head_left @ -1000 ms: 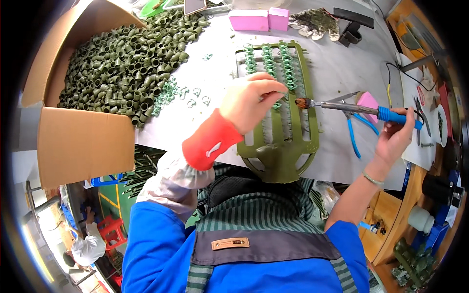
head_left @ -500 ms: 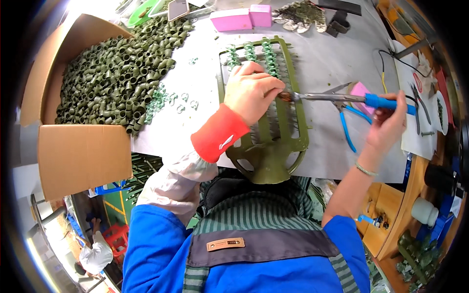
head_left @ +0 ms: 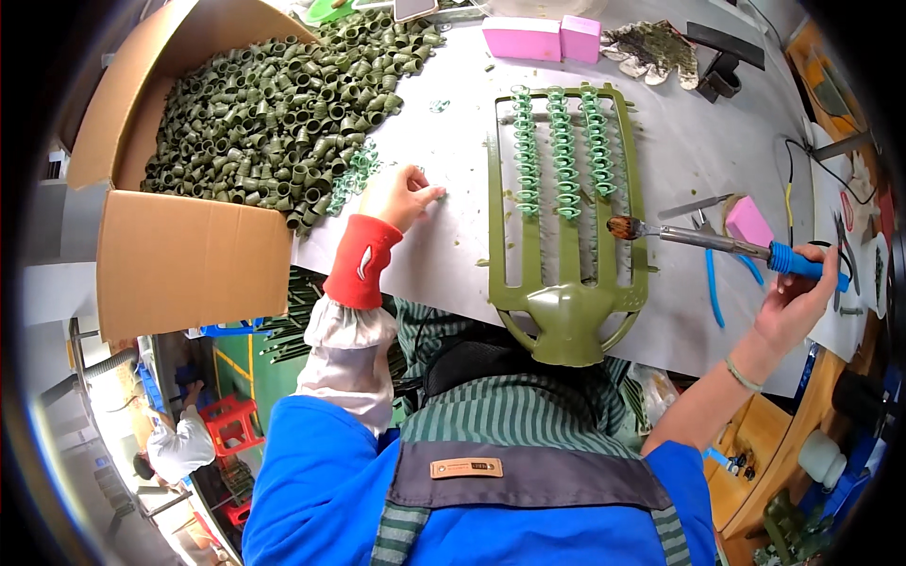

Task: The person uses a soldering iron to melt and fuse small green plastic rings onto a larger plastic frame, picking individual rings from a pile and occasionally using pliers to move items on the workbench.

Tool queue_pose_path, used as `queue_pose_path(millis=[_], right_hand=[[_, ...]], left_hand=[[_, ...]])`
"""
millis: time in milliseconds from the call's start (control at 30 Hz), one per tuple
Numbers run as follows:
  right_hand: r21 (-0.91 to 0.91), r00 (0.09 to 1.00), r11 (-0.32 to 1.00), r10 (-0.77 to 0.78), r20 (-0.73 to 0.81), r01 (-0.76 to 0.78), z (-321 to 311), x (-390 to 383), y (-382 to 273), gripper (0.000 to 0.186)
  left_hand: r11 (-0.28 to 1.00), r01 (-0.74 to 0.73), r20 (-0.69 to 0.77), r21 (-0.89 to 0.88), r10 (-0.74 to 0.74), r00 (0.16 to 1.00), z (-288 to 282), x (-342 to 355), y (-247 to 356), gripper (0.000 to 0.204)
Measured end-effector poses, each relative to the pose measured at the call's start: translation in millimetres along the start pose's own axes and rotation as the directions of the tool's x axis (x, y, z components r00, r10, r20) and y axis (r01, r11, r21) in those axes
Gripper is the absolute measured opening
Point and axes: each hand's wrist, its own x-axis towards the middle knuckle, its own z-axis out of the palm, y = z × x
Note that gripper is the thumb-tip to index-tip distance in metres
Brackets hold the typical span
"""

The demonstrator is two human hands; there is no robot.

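Observation:
My right hand [head_left: 791, 307] grips the blue handle of a soldering iron [head_left: 703, 238], its browned tip pointing left over the lower right of an olive-green plastic frame [head_left: 563, 311]. Slots run lengthwise through the frame. Along its bars stand three rows of light-green ring clips [head_left: 564, 156]. My left hand [head_left: 401, 200], wearing a red cuff, is left of the frame beside a small pile of loose green clips [head_left: 355, 177]. Its thumb and fingertips are pinched together; whatever they hold, if anything, is too small to make out.
A cardboard box [head_left: 193, 264] at left spills dark-green tubular fittings [head_left: 274, 123] onto the table. Pink blocks [head_left: 521, 39], a dirty glove [head_left: 653, 52] and a black holder [head_left: 722, 71] lie at the back. Blue-handled pliers [head_left: 714, 288] and another pink block [head_left: 748, 222] lie under and behind the iron.
My left hand has moved off the frame, leftward to the loose clips. My right hand has drawn the iron slightly right and down relative to the frame. The view has shifted.

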Motion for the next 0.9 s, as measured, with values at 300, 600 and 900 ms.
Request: queue_pose_path(millis=[300, 600, 900], right_hand=[[-0.067, 0.999, 0.998, 0.002, 0.047, 0.001, -4, -2, -4, 0.032], [-0.044, 0.997, 0.997, -0.062, 0.036, 0.064, 2, -1, 5, 0.034], [-0.015, 0.994, 0.998, -0.059, 0.090, 0.061, 14, -8, 15, 0.035]], left_hand=[[0.798, -0.316, -0.223, -0.513, 0.231, 0.947, 6, -28, 52, 0.016], [0.656, -0.745, -0.254, -0.117, 0.706, 0.661, 63, -36, 146, 0.010], [0.539, -0.816, -0.316, 0.208, 0.827, 0.465, 82, -22, 145, 0.008]])
